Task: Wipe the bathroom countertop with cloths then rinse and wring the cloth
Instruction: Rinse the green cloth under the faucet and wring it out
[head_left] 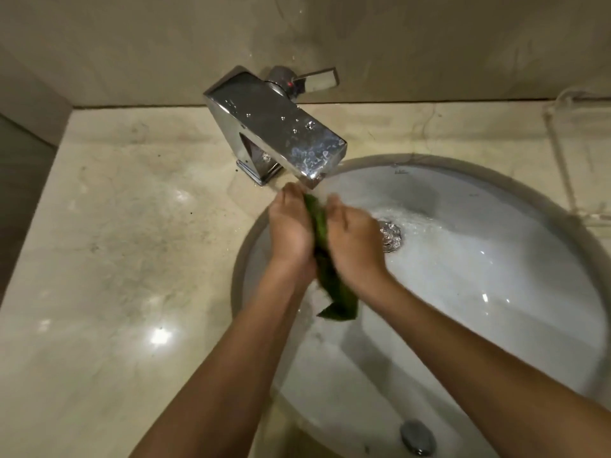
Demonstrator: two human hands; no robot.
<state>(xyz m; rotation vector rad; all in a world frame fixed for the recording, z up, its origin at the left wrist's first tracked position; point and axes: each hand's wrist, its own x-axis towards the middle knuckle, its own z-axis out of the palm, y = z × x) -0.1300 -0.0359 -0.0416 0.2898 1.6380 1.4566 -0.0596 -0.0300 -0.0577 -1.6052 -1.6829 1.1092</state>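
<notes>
Around the grip: beige countertop (115, 259) left and behind, white sink basin (496, 292) underneath. Chrome faucet (274, 127) spout just behind the fingertips. Left hand (291, 226) and right hand (353, 241) face each other, both clamped on the green cloth (320, 223) sandwiched between; its tail hangs below the wrists. Right hand blurred. Drain (391, 238) just right of the grip, water swirling on it.

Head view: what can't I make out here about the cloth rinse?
- green cloth: mostly pressed between the left hand and right hand; only a strip and a hanging tail show, both motion-blurred.
- Grip: the hands are seen from their backs, so palms and finger curl are hidden.
- faucet outlet: its underside faces away, and the hands hide the stream.
- white cord: cut off by the right edge.
</notes>
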